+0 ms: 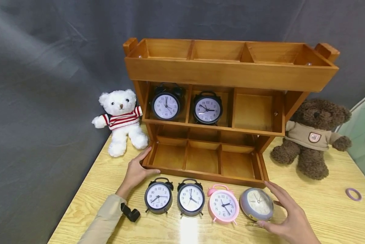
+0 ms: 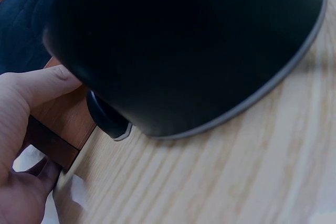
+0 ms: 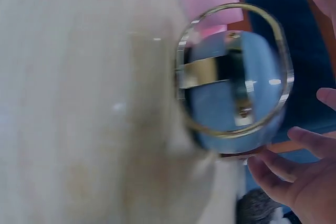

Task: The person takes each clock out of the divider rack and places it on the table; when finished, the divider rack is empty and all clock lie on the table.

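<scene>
My left hand [image 1: 135, 173] lies at the front left corner of a wooden shelf's bottom tray [image 1: 197, 173], thumb along the front and fingers along the side. In the left wrist view a dark alarm clock [image 2: 189, 45] fills the foreground. My right hand [image 1: 292, 217] is spread beside a round blue clock [image 1: 257, 204], thumb by its lower edge, a fingertip near the tray's right corner. A gold ring stand shows on that clock [image 3: 257, 61] in the right wrist view. Left of it stand a pink alarm clock [image 1: 222, 205] and two black ones [image 1: 191, 197] [image 1: 158, 196].
Two black clocks [image 1: 166, 106] [image 1: 207, 109] sit in the middle tier's left and centre compartments. A white teddy bear [image 1: 121, 118] sits left of the shelf, a brown one [image 1: 315, 139] right. A purple ring [image 1: 353, 194] lies at the far right.
</scene>
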Tool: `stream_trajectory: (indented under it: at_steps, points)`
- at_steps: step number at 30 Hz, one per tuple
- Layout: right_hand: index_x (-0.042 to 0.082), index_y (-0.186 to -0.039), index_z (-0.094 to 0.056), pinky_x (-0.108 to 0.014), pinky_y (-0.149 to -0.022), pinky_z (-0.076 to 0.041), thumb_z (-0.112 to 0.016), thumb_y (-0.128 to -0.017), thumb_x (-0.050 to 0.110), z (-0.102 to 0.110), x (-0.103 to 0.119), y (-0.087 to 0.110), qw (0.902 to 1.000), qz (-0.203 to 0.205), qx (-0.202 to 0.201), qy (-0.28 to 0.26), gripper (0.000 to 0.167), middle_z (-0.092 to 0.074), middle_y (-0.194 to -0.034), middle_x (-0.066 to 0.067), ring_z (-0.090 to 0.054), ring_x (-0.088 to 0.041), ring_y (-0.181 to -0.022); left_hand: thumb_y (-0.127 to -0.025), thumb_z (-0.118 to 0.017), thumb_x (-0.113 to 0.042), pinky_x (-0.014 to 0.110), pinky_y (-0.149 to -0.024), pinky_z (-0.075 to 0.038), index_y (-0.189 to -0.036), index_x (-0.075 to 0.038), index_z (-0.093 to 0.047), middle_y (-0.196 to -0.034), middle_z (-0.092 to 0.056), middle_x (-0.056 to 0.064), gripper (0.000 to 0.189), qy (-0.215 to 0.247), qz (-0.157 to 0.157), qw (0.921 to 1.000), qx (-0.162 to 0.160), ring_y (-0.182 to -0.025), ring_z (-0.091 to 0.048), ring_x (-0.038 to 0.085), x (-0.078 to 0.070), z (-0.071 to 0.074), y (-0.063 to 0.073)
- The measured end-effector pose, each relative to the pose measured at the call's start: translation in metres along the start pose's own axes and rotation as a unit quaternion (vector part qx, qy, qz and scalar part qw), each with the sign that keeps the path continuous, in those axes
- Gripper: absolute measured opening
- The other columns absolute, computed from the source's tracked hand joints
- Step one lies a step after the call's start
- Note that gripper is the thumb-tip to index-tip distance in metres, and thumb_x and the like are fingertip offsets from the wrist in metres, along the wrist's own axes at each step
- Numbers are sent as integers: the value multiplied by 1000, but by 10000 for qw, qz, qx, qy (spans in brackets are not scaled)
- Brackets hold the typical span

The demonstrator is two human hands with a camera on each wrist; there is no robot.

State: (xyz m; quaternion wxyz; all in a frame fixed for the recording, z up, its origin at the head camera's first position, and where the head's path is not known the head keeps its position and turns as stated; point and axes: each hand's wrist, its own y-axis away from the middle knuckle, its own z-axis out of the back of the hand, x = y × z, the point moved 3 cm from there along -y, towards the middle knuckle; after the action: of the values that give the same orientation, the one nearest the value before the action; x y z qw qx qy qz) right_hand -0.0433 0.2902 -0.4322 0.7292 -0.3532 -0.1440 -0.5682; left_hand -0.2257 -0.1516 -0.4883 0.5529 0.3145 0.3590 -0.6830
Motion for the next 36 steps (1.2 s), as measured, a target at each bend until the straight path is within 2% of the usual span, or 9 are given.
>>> stream_trajectory:
  at_steps: [5, 12, 16, 20, 22, 24, 29, 32, 36]
  points:
    - [7, -145, -44, 3, -89, -35, -96, -48, 10, 9, 14, -13, 9994, 297, -152, 51, 110, -39, -147, 10, -33, 15, -127, -59, -93, -30, 49, -115, -34, -145, -19, -47, -150, -44, 8, 98, -30, 1, 10000, -14, -140, -38, 31, 0, 1, 1]
    - [4, -145, -43, 2, -93, -32, -95, -43, 6, 27, 54, -51, 9937, 926, -619, 73, 114, -39, -150, -9, -34, 9, -131, -59, -93, -31, 49, -115, -33, -145, -19, -47, -150, -45, 8, 98, -14, -65, 10000, -36, -140, -38, 31, 1, 2, 0]
    - [2, -143, -45, -2, -95, -34, -92, -58, 36, 32, 85, -82, 9847, 1383, -1054, -74, 103, -42, -147, -19, -39, 1, -131, -59, -93, -31, 48, -115, -33, -144, -19, -47, -150, -45, 7, 98, -30, -38, 10000, -38, -140, -38, 31, 1, 3, 0]
    - [3, -142, -48, -4, -95, -36, -68, -73, 67, 32, 114, -118, 9702, 1773, -1653, -27, 96, -46, -143, -22, -48, -17, -126, -58, -93, -29, 48, -115, -33, -144, -19, -48, -149, -45, 6, 98, -94, -43, 9999, -55, -140, -39, 31, 2, 4, 0]
    - [7, -142, -48, -2, -93, -37, -69, -73, 66, 31, 124, -137, 9688, 1798, -1706, -16, 94, -46, -143, -20, -52, -28, -121, -58, -93, -29, 48, -115, -33, -144, -19, -48, -150, -45, 5, 98, -129, -33, 9999, -29, -140, -38, 31, 2, 4, 0]
    - [10, -144, -46, -1, -91, -38, -81, -69, 54, 28, 133, -155, 9719, 1758, -1566, -37, 94, -46, -143, -19, -53, -35, -118, -58, -93, -29, 47, -115, -33, -144, -19, -48, -150, -45, 5, 98, -130, -4, 9999, -19, -140, -38, 30, 2, 3, 0]
    - [12, -147, -41, -30, -85, -50, -93, -61, 19, 15, 146, -196, 9818, 1545, -1082, 236, 101, -48, -132, -22, -54, -34, -105, -58, -93, -28, 47, -115, -33, -144, -20, -48, -150, -45, 4, 98, -61, 64, 10000, -28, -141, -38, 29, 3, 1, 1]
    - [9, -145, -41, -51, -88, -47, -92, -63, 21, 6, 147, -217, 9874, 1262, -882, 350, 97, -47, -133, -23, -53, -37, -108, -60, -93, -29, 47, -115, -34, -145, -20, -46, -150, -45, 4, 97, -42, 16, 10000, 33, -141, -38, 29, 2, -1, 0]
    - [4, -142, -43, -60, -98, -43, -90, -65, 24, -8, 143, -237, 9916, 953, -815, 309, 92, -45, -139, -26, -48, -44, -122, -60, -92, -29, 47, -115, -34, -145, -21, -46, -150, -45, 3, 97, -32, -12, 10000, 41, -141, -38, 28, 1, -1, -1]
